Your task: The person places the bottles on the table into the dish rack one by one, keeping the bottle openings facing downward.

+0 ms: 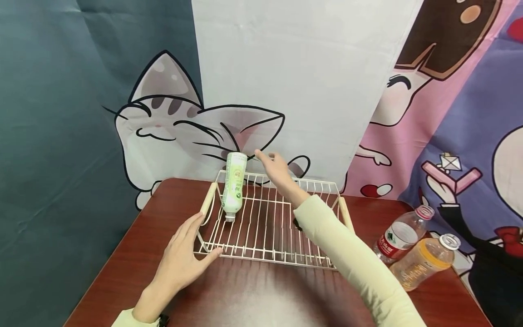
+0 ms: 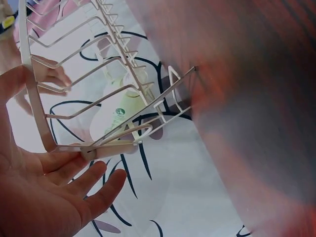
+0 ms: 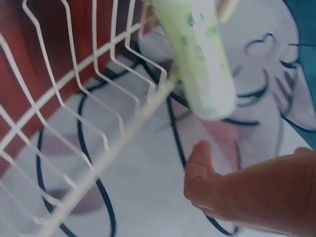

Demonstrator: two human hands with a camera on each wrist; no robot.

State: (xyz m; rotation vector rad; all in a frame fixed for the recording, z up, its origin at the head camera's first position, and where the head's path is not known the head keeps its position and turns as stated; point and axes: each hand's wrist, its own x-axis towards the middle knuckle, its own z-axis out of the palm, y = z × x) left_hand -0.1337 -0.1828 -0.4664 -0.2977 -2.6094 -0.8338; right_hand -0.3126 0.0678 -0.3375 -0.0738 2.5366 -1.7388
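Note:
A pale green plastic bottle (image 1: 234, 186) leans upside down, cap downward, inside the white wire rack (image 1: 282, 260) near its left end. Beside the rack's front left corner is my left hand (image 1: 180, 254), its thumb at the front rail and its other fingers spread along the outer left side. In the left wrist view, the fingertips (image 2: 112, 190) extend past the rack's frame. My right hand (image 1: 279, 172) hovers over the rack's back rail, just right of the bottle's raised base. A gap shows between the right hand (image 3: 247, 185) and the bottle in the right wrist view.
To the right of the rack, a clear bottle with a red label (image 1: 396, 240) and an orange-tinted bottle (image 1: 425, 261) stand on the dark red table (image 1: 139, 254). A cartoon-printed cloth (image 1: 286, 68) hangs close behind the rack.

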